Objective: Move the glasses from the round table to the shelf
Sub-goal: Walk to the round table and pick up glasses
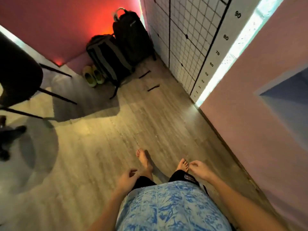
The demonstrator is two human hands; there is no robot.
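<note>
The shirt is mottled blue-white, shorts black, floor grey wood-grain.

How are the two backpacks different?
The far backpack is plain black and stands taller; the near backpack has grey stripes and sits lower. The far backpack is next to the grid wall; the near backpack is beside the green shoes. Both stand on the floor.
</note>
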